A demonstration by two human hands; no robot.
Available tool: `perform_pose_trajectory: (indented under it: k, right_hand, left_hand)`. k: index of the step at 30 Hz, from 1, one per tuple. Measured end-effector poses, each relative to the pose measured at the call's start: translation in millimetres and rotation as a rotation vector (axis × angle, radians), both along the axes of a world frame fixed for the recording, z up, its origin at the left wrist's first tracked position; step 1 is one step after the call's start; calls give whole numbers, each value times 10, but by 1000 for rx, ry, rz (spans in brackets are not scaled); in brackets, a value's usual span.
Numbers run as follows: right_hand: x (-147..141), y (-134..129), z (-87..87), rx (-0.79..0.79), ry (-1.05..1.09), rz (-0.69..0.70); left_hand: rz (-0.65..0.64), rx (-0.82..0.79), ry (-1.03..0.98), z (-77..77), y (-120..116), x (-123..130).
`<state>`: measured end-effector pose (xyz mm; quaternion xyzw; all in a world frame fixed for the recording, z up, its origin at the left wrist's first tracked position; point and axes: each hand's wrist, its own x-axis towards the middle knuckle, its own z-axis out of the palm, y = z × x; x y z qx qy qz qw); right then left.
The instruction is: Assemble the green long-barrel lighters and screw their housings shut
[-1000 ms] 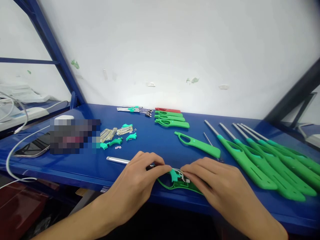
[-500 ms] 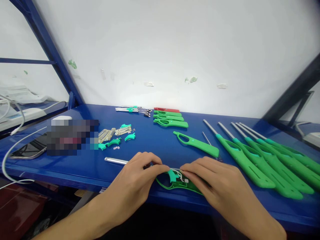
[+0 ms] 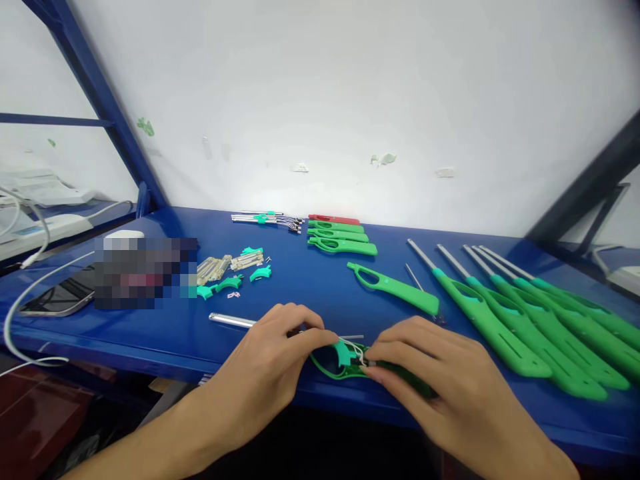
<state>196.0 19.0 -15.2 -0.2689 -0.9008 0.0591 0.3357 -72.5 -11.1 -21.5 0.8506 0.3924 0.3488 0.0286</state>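
Note:
At the blue table's front edge lies a green lighter shell (image 3: 327, 369), open side up, with a teal trigger (image 3: 343, 353) and white wires (image 3: 358, 349) in it. My left hand (image 3: 273, 353) is closed on the shell's front part, by the trigger; a metal tube (image 3: 231, 321) sticks out to its left. The thumb and fingertips of my right hand (image 3: 425, 367) pinch the small part at the wire ends, and this hand hides the shell's rear. Another green shell half (image 3: 395, 291) rests beyond my right hand, beside a thin metal rod (image 3: 414, 277).
Several green lighters with metal tubes (image 3: 493, 327) lie at the right. Shell halves (image 3: 343, 248), tube assemblies (image 3: 260, 219) and a red shell (image 3: 334, 219) are at the back. Teal triggers (image 3: 229, 284), clear parts (image 3: 214, 269) and a phone (image 3: 60, 291) lie left.
The fingertips of my right hand have moved slightly down and now cover the small part at the wire ends. My left hand has hardly moved.

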Motion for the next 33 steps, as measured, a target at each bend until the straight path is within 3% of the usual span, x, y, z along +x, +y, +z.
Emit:
perform_pose_trajectory:
  k: [5, 14, 26, 33]
  right_hand:
    - [15, 10, -33, 15, -13, 34]
    - [38, 29, -23, 51, -57, 56]
    - [34, -4, 16, 105, -74, 87]
    - [19, -11, 8, 114, -71, 53]
  left_hand:
    - [-24, 58, -6, 3, 5, -5]
    - [-56, 43, 1, 140, -98, 62]
    - [-38, 108, 194, 198, -138, 78]
    - [-36, 141, 206, 189, -98, 66]
